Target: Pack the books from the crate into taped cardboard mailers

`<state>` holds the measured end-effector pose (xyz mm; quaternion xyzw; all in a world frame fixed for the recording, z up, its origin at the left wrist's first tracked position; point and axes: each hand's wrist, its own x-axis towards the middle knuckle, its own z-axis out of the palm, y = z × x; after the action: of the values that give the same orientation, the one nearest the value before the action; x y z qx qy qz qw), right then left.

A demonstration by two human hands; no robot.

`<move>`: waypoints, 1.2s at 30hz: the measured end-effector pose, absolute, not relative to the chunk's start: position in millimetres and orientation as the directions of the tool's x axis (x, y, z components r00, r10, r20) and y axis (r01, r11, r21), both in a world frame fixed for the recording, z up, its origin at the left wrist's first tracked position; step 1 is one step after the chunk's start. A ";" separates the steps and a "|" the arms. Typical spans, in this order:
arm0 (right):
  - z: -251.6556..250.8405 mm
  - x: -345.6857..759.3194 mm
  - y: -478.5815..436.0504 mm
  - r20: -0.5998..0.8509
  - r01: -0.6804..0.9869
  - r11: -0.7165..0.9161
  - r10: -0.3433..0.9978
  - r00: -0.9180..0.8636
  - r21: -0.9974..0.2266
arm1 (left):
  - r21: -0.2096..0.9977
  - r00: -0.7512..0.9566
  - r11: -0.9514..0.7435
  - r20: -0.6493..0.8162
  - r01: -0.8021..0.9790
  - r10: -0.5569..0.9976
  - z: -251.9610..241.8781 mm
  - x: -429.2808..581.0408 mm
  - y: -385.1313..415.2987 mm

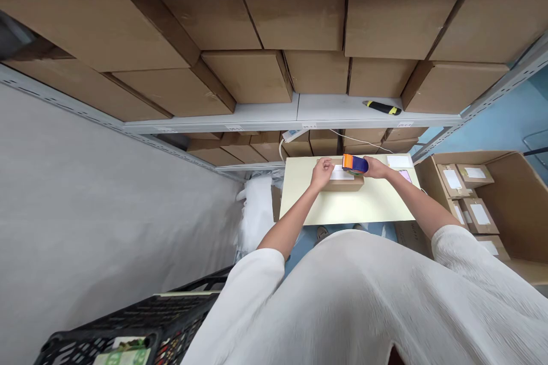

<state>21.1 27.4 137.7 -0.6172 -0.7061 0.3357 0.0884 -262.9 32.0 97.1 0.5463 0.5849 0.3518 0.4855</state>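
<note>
the brown box [343, 185] bears a perhaps blank white label [343, 174].

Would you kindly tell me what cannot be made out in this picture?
Head view:
Any print on the white paper label atop the brown cardboard box: too small.
Part of the box's top: hidden by the orange-and-blue tape dispenser.
Black plastic crate: cut off by the bottom edge.
Dark shoes: mostly hidden by the white shirt.

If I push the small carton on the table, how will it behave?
The small carton will likely hold its shape: it has flat cardboard walls and straight edges. It probably won't roll or tip easily, since it appears to lie low on the table. Weight is unclear; its contents don't show.
</note>
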 end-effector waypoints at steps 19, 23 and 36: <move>139.1 12.2 29.0 -0.288 0.768 0.049 0.910 -0.298 -0.639 | 0.924 -0.075 0.340 -0.332 0.176 0.940 92.5 -246.8 52.5; 147.0 5.7 36.8 -0.319 0.809 0.091 0.889 -0.329 -0.581 | 0.909 -0.092 0.354 -0.342 0.218 0.935 86.9 -257.2 55.9; 163.0 -20.2 56.3 -0.359 0.868 0.173 0.859 -0.364 -0.465 | 0.897 -0.160 0.355 -0.322 0.262 0.933 74.0 -300.5 76.6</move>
<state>-20.2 56.3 163.0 -0.5638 -0.7659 0.3088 -0.0073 -300.5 76.6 74.0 0.4436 0.6738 0.3547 0.4727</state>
